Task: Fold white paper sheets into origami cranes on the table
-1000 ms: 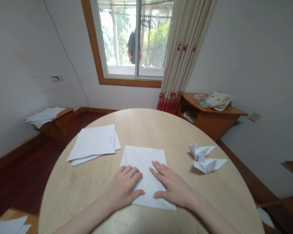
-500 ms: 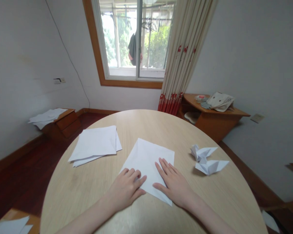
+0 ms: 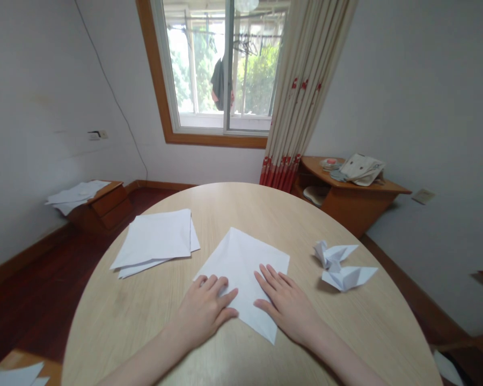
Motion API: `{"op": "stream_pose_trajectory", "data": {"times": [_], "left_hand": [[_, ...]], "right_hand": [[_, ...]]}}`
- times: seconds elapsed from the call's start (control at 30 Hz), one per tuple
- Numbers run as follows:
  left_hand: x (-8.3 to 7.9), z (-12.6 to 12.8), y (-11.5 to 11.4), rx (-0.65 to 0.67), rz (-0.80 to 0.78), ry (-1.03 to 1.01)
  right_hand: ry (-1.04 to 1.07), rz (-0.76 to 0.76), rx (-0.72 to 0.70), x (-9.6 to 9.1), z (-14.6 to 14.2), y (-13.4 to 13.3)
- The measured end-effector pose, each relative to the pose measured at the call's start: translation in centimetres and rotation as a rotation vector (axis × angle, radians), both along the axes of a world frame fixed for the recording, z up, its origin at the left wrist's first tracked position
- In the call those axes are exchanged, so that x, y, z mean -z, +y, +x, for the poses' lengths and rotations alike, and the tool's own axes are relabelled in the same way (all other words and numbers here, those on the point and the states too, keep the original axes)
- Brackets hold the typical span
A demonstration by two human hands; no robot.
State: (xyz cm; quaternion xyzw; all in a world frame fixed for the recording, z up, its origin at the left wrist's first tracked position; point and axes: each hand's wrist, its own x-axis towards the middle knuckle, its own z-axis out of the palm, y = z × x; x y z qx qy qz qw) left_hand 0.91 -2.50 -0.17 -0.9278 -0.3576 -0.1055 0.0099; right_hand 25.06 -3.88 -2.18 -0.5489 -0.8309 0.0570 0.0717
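A white sheet of paper lies flat before me on the round wooden table, one corner pointing away and another toward me. Faint crease lines run across it. On its left edge rests my left hand, fingers bent, thumb and forefinger apart. My right hand lies palm down over the right side, fingers stretched out, covering part of that edge. Neither hand grips anything. Two folded paper figures with pointed wings sit to the right, touching or overlapping.
A stack of white paper lies on the table at the back left. Beyond the table stand a low cabinet with papers on the left and a corner shelf with a cloth bag on the right. A curtain hangs beside the window.
The sheet has turned slightly clockwise, its near corner shifting left and its right corner toward me. My left hand has slid a little left and away; my right hand has barely moved.
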Motion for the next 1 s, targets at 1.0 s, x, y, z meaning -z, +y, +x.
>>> {"op": "stream_pose_trajectory", "data": {"times": [1.0], "left_hand": [[2.3, -1.2, 1.8, -0.077, 0.036, -0.041]], "right_hand": [[0.285, -0.164, -0.280, -3.3, 0.6, -0.4]]}}
